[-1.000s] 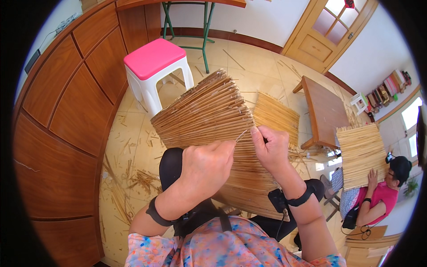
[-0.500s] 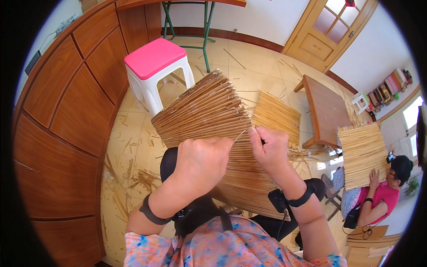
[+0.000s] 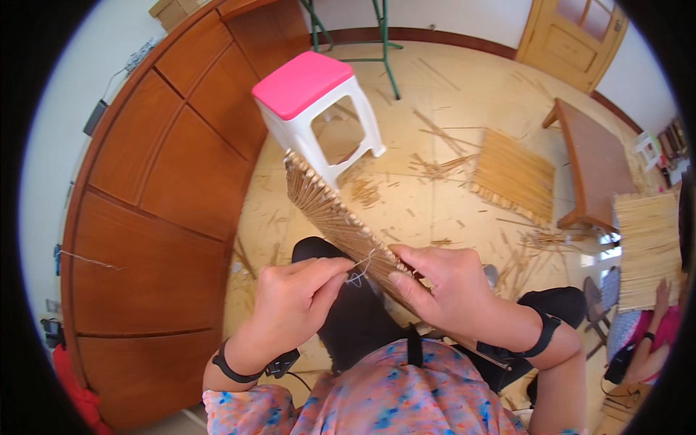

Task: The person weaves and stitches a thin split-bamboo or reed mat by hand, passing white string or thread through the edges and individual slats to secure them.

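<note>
Tilting edge-on to the head camera, the woven reed mat (image 3: 330, 210) now showed only its row of cut stalk ends, where half a second earlier its broad face had been spread flat across the lap under both hands. It rose slanting from the person's knees toward the pink-topped white stool (image 3: 313, 94). The left hand (image 3: 293, 304) was pinched on a thin pale thread (image 3: 360, 270) that ran to the mat's edge, and the right hand (image 3: 442, 286) gripped that same edge just beside it, thumb on top. By my judgement, the turn brought the binding edge up for knotting or tightening the thread. On the floor lay another finished mat (image 3: 513, 174) among scattered stalks, near a low wooden bench (image 3: 594, 156). At right, another person held up a similar mat (image 3: 647, 246).
</note>
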Available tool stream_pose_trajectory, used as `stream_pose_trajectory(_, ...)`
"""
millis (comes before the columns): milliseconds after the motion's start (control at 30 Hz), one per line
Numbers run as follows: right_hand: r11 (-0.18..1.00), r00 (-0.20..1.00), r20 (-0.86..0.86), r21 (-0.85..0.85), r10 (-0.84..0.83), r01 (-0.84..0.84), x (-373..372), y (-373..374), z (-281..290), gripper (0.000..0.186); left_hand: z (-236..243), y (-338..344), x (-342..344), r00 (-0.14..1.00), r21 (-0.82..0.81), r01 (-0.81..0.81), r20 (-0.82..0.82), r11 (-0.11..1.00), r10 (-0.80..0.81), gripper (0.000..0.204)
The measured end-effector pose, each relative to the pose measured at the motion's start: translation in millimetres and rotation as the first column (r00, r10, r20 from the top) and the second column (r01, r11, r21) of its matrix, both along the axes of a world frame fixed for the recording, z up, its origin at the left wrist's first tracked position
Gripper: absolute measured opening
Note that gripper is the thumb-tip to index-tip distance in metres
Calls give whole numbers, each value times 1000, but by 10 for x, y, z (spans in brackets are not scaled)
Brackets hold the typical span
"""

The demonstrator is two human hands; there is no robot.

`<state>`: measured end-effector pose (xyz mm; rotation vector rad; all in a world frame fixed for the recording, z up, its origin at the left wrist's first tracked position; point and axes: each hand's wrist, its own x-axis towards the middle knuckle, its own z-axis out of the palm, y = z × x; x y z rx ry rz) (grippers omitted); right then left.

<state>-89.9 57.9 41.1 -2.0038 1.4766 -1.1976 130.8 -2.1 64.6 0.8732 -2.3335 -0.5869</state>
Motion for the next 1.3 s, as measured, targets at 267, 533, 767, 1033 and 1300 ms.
stream_pose_trajectory(267,922,919,183,106,350,-372,303,156,-24,43,147,323,631,981,105,-79,183,991,59,16)
stream_pose_trajectory(533,850,789,349,-44,505,-525,556,203,-380,46,89,663,936,990,201,-92,121,975,69,16)
stream_pose_trajectory(767,834,712,473,-96,518,-543,654,162,-440,48,139,714,975,970,166,-181,194,969,148,14)
stream_pose_trajectory(1033,830,735,405,-137,544,-540,688,157,-426,48,24,695,1016,979,145,-185,115,972,169,13)
stream_pose_trajectory(1300,837,766,342,-173,545,-519,691,198,-431,48,39,737,976,976,173,-196,126,965,175,12)
